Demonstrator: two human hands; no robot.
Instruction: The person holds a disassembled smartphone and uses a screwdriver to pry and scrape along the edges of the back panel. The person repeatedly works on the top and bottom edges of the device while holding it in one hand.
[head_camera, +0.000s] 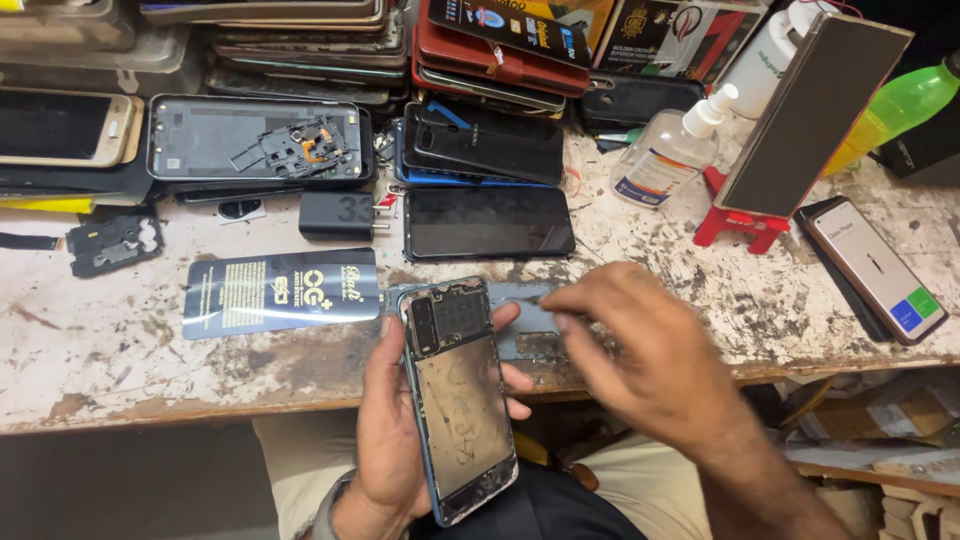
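Your left hand (385, 430) is clamped around the opened blue-framed phone with its back cover off (458, 395), held face-down over your lap at the edge of the worn white-painted wooden bench (100, 350). Cupped from one side only, it could slip and drop if your grip loosens. Your right hand (640, 350) hovers, blurred, fingers loosely curled and holding nothing I can make out, over the grey-blue back cover (530, 320) on the bench. Beyond lie a dark blue screen-protector packet (280, 290) and a black phone (488, 222).
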